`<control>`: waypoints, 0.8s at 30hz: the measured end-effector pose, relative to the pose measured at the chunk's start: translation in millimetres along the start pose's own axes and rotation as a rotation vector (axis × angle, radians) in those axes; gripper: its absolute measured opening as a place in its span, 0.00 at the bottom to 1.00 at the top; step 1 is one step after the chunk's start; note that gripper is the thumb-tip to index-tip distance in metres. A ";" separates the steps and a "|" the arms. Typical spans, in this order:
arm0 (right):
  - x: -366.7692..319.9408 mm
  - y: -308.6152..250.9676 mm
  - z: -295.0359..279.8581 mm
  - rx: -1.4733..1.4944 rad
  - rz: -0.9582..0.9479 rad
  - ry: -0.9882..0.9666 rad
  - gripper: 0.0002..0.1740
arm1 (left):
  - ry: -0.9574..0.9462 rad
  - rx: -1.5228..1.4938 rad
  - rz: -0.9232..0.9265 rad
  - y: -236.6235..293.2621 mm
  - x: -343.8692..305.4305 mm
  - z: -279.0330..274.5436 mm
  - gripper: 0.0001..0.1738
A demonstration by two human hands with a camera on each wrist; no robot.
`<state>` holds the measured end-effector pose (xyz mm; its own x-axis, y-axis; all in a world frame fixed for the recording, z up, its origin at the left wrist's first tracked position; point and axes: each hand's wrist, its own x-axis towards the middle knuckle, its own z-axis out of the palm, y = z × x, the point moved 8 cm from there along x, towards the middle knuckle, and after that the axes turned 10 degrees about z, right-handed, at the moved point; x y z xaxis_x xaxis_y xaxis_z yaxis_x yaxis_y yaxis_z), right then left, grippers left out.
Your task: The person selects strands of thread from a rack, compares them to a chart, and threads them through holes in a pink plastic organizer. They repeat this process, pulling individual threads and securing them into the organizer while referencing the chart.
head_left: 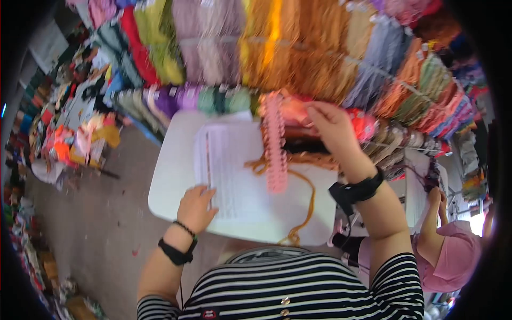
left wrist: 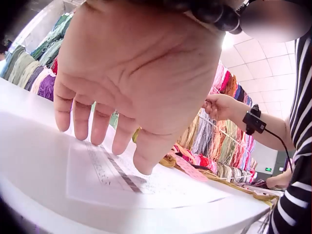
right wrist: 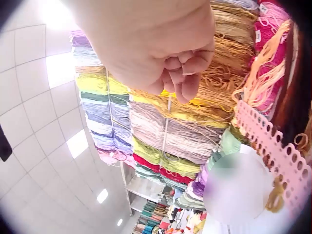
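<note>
My left hand (head_left: pixel 196 209) lies at the near left edge of the printed sheets (head_left: pixel 234 170); in the left wrist view its palm (left wrist: pixel 141 68) faces the camera, fingers extended over the paper (left wrist: pixel 117 175). Over the table's far right part, my right hand (head_left: pixel 332 128) is raised with curled fingers beside peach threads (head_left: pixel 292 109). The right wrist view shows those fingers (right wrist: pixel 183 73) bunched together, with nothing visible between them. A pink strip with holes along its edges (head_left: pixel 275 144) hangs or lies left of that hand, peach thread at its top (right wrist: pixel 265 73).
Colourful thread skeins (head_left: pixel 304 48) hang behind the white table (head_left: pixel 173 160). Brown thread and an ochre cord (head_left: pixel 311 202) lie on its right part. Another person in a pink top (head_left: pixel 453 256) is at the right. Bundles of coloured material (head_left: pixel 74 141) stand at the left.
</note>
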<state>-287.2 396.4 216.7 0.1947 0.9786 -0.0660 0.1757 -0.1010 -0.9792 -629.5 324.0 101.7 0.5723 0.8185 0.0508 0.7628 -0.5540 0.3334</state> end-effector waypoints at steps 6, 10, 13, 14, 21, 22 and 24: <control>34.2 -82.3 1.8 -0.071 -0.261 0.122 0.15 | -0.062 -0.161 0.098 -8.6 7.1 -12.8 0.25; 70.7 -119.5 17.9 -0.143 -0.403 0.250 0.14 | -0.098 -0.294 0.084 -26.7 15.0 -25.2 0.25; 100.6 -139.0 32.9 -0.193 -0.398 0.306 0.15 | -0.063 -0.321 0.080 -32.8 20.6 -47.2 0.25; 108.4 -146.4 35.7 -0.216 -0.412 0.332 0.15 | -0.057 -0.342 0.058 -39.1 23.0 -50.4 0.24; 157.2 -173.2 43.4 -0.310 -0.419 0.520 0.17 | -0.015 -0.419 -0.018 -61.8 23.5 -59.4 0.23; 162.7 -174.3 42.1 -0.295 -0.371 0.549 0.17 | -0.014 -0.423 -0.022 -65.1 22.4 -57.2 0.23; 171.9 -176.1 39.8 -0.311 -0.320 0.603 0.16 | -0.013 -0.432 -0.034 -70.5 19.1 -52.5 0.22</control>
<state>-323.0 589.5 370.2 0.5674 0.7102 0.4167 0.5600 0.0382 -0.8276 -688.1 386.7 128.6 0.5549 0.8316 0.0225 0.5866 -0.4103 0.6982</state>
